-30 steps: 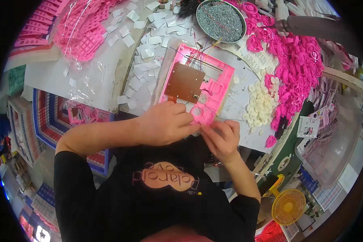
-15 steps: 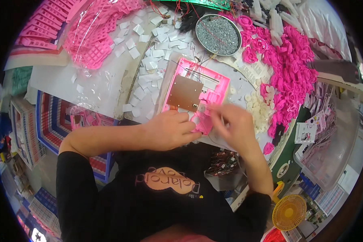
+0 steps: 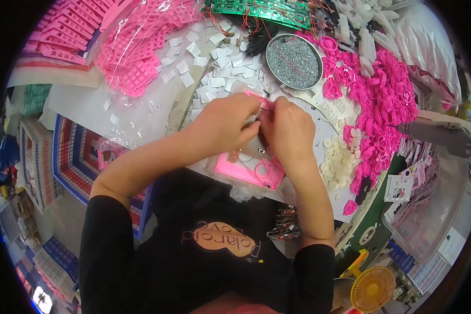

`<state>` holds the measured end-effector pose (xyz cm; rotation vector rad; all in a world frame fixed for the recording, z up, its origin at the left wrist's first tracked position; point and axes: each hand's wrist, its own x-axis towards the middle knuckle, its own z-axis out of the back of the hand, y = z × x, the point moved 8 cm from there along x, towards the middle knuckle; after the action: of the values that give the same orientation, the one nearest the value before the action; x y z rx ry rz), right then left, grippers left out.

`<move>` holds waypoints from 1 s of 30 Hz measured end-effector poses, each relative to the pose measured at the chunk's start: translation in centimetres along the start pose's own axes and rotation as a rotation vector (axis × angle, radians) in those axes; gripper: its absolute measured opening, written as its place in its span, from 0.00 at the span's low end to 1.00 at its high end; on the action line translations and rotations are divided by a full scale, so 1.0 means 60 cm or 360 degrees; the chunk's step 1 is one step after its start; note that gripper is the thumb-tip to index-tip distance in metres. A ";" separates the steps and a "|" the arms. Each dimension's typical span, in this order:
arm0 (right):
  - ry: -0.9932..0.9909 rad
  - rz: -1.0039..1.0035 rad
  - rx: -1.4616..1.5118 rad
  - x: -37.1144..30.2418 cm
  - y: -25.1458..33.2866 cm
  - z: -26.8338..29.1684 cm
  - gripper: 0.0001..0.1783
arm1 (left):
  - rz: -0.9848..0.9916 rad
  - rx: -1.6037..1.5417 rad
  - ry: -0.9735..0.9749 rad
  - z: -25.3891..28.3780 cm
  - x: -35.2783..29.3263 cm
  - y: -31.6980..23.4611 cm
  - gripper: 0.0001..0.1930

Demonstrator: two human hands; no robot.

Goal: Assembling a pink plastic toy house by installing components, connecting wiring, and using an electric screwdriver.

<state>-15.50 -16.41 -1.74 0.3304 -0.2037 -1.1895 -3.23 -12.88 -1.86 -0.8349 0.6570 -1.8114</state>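
A pink plastic housing (image 3: 239, 171) lies in front of me on the table, a clear plastic bag under its near edge. My hands cover most of the brown board (image 3: 253, 145) inside it. Over the housing's far part, my left hand (image 3: 229, 123) has its thumb and fingers pinched together. Close against it, my right hand (image 3: 292, 132) is pinched too, its fingertips almost touching the left ones. Thin wires (image 3: 267, 96) show by the fingertips. What exactly each hand grips is hidden.
Beyond the housing stands a round metal dish (image 3: 294, 62) of small metal parts. White square pieces (image 3: 230, 68) lie scattered to its left. Pink parts (image 3: 384, 99) and cream pieces (image 3: 337, 165) heap up on the right. A dark power tool (image 3: 437, 138) juts in at the right edge.
Both hands have moved from the housing's near edge to its far part and come together there. The near edge of the housing now shows.
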 end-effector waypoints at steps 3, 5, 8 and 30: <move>-0.0122 -0.0083 0.0327 -0.015 -0.016 0.015 0.12 | 0.0276 -0.0012 0.0132 -0.001 0.018 0.025 0.12; -0.0146 -0.0245 0.0834 -0.029 -0.033 0.015 0.10 | 0.0276 0.0029 0.0077 0.006 0.027 0.025 0.12; -0.0247 -0.0519 0.1202 -0.051 -0.060 0.012 0.08 | 0.0252 0.0153 0.0004 0.001 0.043 0.031 0.12; -0.0293 0.0154 0.0833 -0.078 -0.003 0.006 0.07 | 0.0201 -0.0119 0.0179 -0.023 0.072 0.024 0.07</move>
<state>-17.46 -12.15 -1.41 0.6601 -0.6899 -1.0585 -4.64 -17.32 -2.72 -0.7279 0.8359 -1.7372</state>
